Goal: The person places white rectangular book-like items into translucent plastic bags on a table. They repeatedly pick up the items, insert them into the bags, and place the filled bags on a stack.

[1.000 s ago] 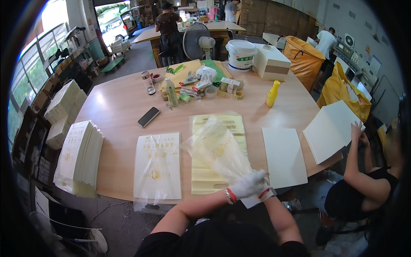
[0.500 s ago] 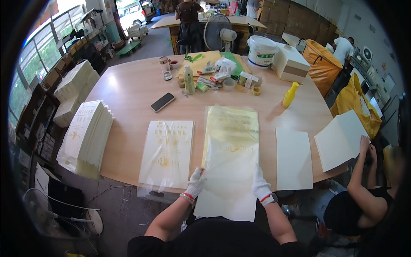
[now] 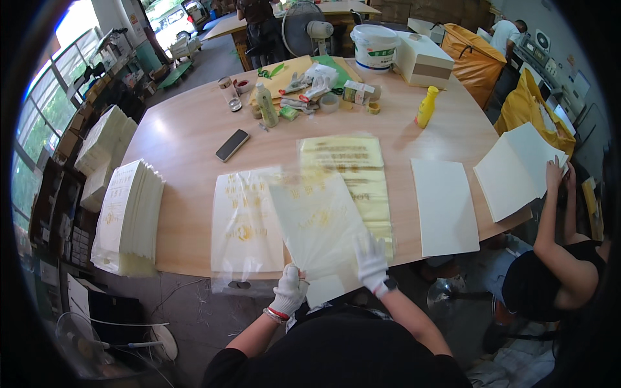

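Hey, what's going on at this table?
A person in white gloves has a printed clear bag, with a white board sticking out of its near end. The left hand grips its lower left corner; the right hand, blurred, is spread at its right edge. A bagged board lies left, a plain board right. At far right, another person's hand touches a large white sheet.
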A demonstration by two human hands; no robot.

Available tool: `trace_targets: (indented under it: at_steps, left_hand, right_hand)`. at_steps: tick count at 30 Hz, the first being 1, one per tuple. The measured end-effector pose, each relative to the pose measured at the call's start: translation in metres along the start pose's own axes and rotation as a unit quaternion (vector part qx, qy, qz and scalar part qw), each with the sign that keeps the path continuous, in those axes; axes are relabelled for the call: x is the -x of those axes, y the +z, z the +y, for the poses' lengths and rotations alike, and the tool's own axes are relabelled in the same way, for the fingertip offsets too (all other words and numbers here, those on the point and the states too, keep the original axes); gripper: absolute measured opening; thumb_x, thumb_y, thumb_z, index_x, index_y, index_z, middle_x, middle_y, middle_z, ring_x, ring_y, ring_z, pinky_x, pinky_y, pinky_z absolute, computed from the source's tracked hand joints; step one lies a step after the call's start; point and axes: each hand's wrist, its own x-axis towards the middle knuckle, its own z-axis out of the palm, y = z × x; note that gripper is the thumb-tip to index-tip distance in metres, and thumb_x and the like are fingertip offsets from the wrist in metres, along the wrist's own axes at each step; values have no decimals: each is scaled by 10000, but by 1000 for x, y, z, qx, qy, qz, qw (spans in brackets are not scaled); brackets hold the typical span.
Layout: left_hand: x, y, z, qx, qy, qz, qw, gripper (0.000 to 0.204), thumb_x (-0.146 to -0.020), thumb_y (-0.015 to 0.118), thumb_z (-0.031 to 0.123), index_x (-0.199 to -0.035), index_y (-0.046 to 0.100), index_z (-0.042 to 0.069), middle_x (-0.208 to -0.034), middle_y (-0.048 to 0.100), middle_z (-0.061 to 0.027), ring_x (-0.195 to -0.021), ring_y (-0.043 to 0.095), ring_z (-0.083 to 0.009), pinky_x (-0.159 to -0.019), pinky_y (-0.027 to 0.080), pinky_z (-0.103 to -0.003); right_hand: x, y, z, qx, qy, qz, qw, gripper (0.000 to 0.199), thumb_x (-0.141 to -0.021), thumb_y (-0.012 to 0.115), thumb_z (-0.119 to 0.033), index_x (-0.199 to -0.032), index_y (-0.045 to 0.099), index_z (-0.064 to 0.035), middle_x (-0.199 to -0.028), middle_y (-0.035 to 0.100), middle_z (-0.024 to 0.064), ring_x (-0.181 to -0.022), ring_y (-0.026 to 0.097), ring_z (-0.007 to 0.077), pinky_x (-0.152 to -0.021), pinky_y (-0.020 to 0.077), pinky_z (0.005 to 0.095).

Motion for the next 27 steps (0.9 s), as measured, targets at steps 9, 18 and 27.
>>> trace_targets:
  at_steps: [9,18,27]
  left_hand:
    - [27,-24,-14,68,-53,-117,989,115,-764,537,24,-797,429,6,-801,486,-184,-701,508,-365,-604,412,-421]
    - [31,6,-21,-52,-7,-41,998,205,-782,583,133,-928,503,14,-746,560,-213,-623,561,-391,-510,444,-466]
    - [22,-22,3,139,38,-80,986,121,-652,465,-57,-748,470,16,-713,494,-141,-697,523,-294,-628,439,-343]
  right_hand:
    - [50,-74,-4,-221,108,-106,963,736,-748,421,7,-1424,144,-85,-1333,261,329,-651,583,346,-515,466,375]
    - [89,-57,-13,78,160,-97,979,590,-772,433,-30,-1347,303,-33,-905,608,211,-555,573,320,-472,462,393]
    - [91,-32,3,-715,546,-7,437,304,-861,536,-130,-1139,519,-10,-995,589,62,-900,562,134,-785,461,284]
